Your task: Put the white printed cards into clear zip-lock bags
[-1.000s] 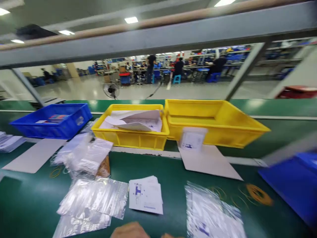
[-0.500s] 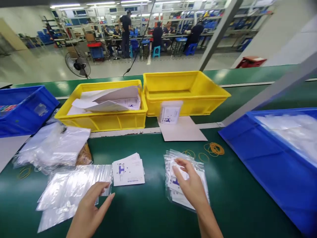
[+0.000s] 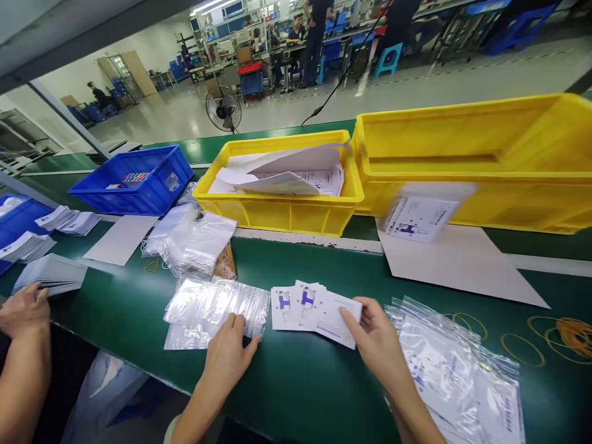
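My right hand pinches the right edge of a white printed card between thumb and fingers. That card overlaps a small fan of similar cards with purple pictures, lying on the green table. My left hand rests its fingertips on the near right part of a pile of clear zip bags, thumb held apart from the fingers. Beside my right forearm lies a stack of filled zip bags, with printed cards visible through the plastic. The forearm covers part of that stack's left side.
Yellow bins line the back, one holding papers. A bagged card leans there above a cardboard sheet. Rubber bands lie right. At left are a blue bin, card stacks and another person's hand.
My right hand has moved from the filled bags to the cards and taken hold of one. My left hand now touches the clear bags. The view has turned left, showing another person's arm.
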Tool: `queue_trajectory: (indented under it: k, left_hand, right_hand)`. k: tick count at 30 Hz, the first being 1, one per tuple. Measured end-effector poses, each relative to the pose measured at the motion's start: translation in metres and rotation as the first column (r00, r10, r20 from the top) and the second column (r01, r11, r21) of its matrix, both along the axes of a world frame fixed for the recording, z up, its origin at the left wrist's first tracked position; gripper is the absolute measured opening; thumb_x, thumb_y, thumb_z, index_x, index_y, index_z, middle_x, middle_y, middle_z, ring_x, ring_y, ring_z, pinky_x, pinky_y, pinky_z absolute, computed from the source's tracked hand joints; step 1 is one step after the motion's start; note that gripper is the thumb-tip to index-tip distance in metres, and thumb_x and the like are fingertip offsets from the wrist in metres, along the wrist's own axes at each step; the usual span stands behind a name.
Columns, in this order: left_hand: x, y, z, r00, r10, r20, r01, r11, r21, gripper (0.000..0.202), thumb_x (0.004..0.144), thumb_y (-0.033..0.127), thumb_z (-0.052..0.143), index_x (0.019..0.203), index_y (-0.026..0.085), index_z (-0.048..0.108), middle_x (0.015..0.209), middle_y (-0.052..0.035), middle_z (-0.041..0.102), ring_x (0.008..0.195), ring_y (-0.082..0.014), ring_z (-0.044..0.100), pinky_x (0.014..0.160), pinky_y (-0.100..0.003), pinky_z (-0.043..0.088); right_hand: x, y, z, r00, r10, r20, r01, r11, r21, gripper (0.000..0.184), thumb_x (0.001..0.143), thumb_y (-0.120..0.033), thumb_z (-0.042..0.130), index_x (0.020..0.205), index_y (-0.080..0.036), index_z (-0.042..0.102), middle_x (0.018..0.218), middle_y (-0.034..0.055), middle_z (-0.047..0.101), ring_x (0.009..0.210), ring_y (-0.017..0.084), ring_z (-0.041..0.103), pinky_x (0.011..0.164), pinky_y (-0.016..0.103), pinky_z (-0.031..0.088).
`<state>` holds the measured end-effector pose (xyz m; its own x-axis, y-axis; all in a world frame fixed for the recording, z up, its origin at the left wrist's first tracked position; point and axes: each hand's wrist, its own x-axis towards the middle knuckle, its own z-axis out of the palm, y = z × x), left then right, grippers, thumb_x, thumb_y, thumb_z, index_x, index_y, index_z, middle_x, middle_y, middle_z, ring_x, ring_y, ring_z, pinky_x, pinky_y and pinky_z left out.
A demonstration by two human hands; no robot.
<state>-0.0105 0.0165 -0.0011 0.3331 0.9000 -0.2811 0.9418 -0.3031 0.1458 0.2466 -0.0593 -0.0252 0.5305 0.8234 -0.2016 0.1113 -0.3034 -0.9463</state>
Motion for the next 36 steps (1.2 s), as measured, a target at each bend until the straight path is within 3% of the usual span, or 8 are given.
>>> queue_trajectory:
  k: [6,10,16,21,25,28,31,36]
  left_hand:
    - [0.014,0.009,-0.013,0.999,0.021,0.048,-0.018,0.998,-0.061,0.012,0.09,0.01,0.05,0.085,0.017,0.059,0.089,-0.0083,0.069,0.076,-0.0252,0.07,0.06,-0.029,0.043]
    - [0.003,0.02,-0.01,0.984,0.053,0.168,-0.048,0.998,-0.034,0.016,0.089,0.011,0.05,0.077,0.019,0.056,0.074,-0.002,0.067,0.07,-0.0187,0.068,0.062,-0.025,0.044]
    - [-0.023,0.024,0.012,0.883,0.183,0.432,-0.261,0.957,0.127,0.019,0.093,0.032,0.043,0.085,0.02,0.055,0.066,0.0009,0.063,0.055,-0.0143,0.063,0.054,-0.023,0.049]
    - [-0.019,0.014,0.023,0.741,0.136,0.658,-0.391,0.884,0.257,0.022,0.087,0.034,0.05,0.096,0.018,0.061,0.075,-0.0027,0.069,0.062,-0.0154,0.066,0.052,-0.023,0.055]
    - [-0.013,0.007,0.014,0.765,0.115,0.634,-0.261,0.955,0.142,0.021,0.09,0.033,0.046,0.088,0.019,0.063,0.077,-0.0039,0.072,0.064,-0.016,0.068,0.052,-0.023,0.053]
    - [-0.013,0.004,0.001,0.855,0.098,0.509,-0.127,0.992,0.021,0.021,0.093,0.028,0.044,0.083,0.02,0.06,0.075,-0.0025,0.071,0.066,-0.0166,0.068,0.057,-0.025,0.051]
    - [-0.012,0.002,-0.009,0.948,0.085,0.307,-0.059,0.994,-0.093,0.013,0.091,0.016,0.047,0.087,0.02,0.059,0.073,-0.0006,0.069,0.068,-0.0172,0.067,0.062,-0.026,0.049]
    - [-0.006,-0.005,-0.015,0.973,0.076,0.216,-0.055,0.993,-0.103,0.008,0.089,0.014,0.053,0.092,0.02,0.058,0.089,-0.0034,0.067,0.075,-0.0184,0.067,0.064,-0.027,0.047]
  right_hand:
    - [-0.004,-0.029,0.031,0.945,-0.191,-0.267,0.185,0.982,-0.048,0.044,0.076,-0.057,0.072,0.104,-0.027,0.055,0.075,0.0043,0.074,0.063,0.025,0.07,0.042,0.029,0.053]
    - [-0.023,-0.046,0.049,0.944,-0.15,-0.293,0.134,0.988,-0.076,0.055,0.081,-0.061,0.067,0.124,-0.029,0.056,0.072,0.0031,0.073,0.057,0.022,0.068,0.042,0.026,0.053]
    - [-0.055,-0.047,0.045,0.95,0.211,-0.228,-0.22,0.975,-0.014,0.04,0.086,-0.064,0.058,0.094,-0.027,0.072,0.082,0.0052,0.075,0.06,0.02,0.066,0.044,0.024,0.049]
    - [-0.075,-0.033,0.04,0.901,0.416,-0.122,-0.414,0.909,0.038,0.032,0.091,-0.057,0.055,0.089,-0.031,0.073,0.091,0.0075,0.078,0.077,0.025,0.072,0.054,0.024,0.053]
    - [-0.084,-0.032,0.033,0.906,0.419,-0.056,-0.417,0.908,0.042,0.036,0.094,-0.057,0.05,0.091,-0.029,0.073,0.092,0.0079,0.078,0.075,0.023,0.071,0.056,0.026,0.053]
    - [-0.086,-0.035,0.029,0.917,0.396,-0.05,-0.395,0.918,0.031,0.039,0.094,-0.058,0.049,0.093,-0.028,0.074,0.09,0.0075,0.077,0.072,0.022,0.07,0.053,0.024,0.051]
    - [-0.083,-0.036,0.026,0.913,0.403,-0.059,-0.404,0.915,0.01,0.038,0.094,-0.057,0.049,0.097,-0.029,0.075,0.093,0.0078,0.077,0.074,0.022,0.071,0.052,0.023,0.051]
    - [-0.075,-0.034,0.025,0.849,0.526,-0.047,-0.526,0.85,0.001,0.031,0.096,-0.048,0.051,0.1,-0.027,0.074,0.096,0.0083,0.078,0.075,0.023,0.073,0.054,0.022,0.053]
